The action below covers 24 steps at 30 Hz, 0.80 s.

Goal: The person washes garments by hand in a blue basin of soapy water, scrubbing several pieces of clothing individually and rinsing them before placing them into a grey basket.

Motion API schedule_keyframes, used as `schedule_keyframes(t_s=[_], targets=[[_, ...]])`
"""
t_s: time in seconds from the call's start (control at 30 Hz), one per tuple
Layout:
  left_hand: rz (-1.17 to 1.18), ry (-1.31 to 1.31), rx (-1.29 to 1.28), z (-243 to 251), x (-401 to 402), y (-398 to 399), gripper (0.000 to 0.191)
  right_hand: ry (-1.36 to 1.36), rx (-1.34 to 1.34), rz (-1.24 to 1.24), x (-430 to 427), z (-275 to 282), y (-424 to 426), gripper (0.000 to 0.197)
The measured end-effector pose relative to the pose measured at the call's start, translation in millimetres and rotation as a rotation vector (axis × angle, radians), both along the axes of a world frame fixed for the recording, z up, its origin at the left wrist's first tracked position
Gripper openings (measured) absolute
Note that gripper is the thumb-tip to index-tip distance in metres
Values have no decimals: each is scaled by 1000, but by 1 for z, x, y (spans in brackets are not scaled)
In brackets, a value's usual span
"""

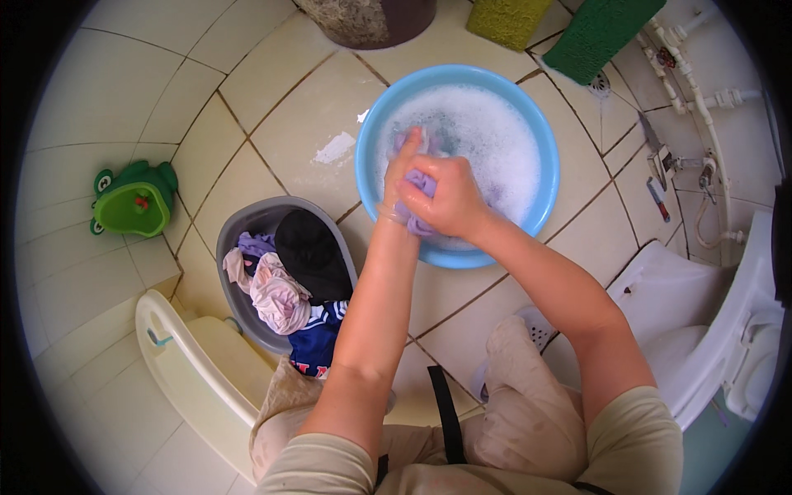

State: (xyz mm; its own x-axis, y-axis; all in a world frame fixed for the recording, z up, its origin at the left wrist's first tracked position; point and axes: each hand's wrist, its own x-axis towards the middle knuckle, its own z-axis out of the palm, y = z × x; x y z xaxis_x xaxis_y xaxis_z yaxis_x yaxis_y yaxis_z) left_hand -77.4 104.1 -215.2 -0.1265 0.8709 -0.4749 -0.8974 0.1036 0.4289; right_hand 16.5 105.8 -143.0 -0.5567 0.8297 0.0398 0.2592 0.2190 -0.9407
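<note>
Over a round light-blue plastic basin (pixel 549 176) full of white suds (pixel 501 133), my two hands are close together on a wet lilac cloth (pixel 421 184). My right hand (pixel 450 189) is a fist around the bunched cloth, its knuckles facing up. Pressed against it, my left hand (pixel 403 162) is turned on its side with the thumb upward. Blurred folds of the same cloth show on both sides of it, and its fingers are mostly hidden. A clear bangle-like ring (pixel 393 214) circles my left wrist. Part of the cloth may reach into the suds.
Left of the basin, a grey tub (pixel 226 291) holds pink, purple, black and navy clothes (pixel 315 334). A green frog-shaped potty (pixel 136 201) is by the wall. Wall pipes (pixel 702 102), a red-handled scraper (pixel 659 198) and a white ceramic fixture (pixel 671 297) lie to the right. Wet patches (pixel 334 148) mark the tiles.
</note>
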Motion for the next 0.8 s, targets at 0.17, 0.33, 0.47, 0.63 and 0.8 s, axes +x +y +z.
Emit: schedule_keyframes(t_s=[0.17,0.33,0.47,0.63,0.8], targets=[[30,-90,-158,19,20,7,15,70,168,-483,29,-55,68,15],[174,201,-140,6,3,6,23,-452,684,-472,52,-71,78,34],[130,359,-200,-26,-10,-3,33,-737,365,-199,33,-83,57,44],[-42,513,-483,-38,29,17,36,-723,-59,-284,68,-157,94,42],[-114,-79,-130,-36,-2,25,37,-131,79,-246,29,-67,55,27]])
